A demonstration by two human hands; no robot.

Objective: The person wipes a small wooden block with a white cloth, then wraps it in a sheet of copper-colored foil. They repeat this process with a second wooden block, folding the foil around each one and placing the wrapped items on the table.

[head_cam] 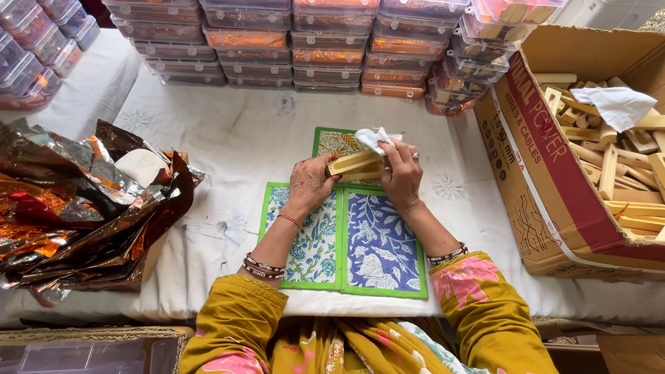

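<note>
Wooden block (pixel 355 166), pale, slotted, lying lengthwise, left hand (pixel 309 183) grip closed on it, right hand (pixel 402 174) pinching white cloth (pixel 374 139).

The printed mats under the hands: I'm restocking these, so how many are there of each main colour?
Blue-and-white floral mat: 1
Light teal-patterned mat: 1
Yellow-patterned mat, partly hidden by the wooden piece: 1
Total: 3, all green-edged.

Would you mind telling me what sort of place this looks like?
Probably a small craft or packing workshop. A cardboard box holds many wooden pieces, lidded plastic boxes are stacked along the table's far edge, and the left hand and right hand hold a wooden piece over printed mats.
</note>
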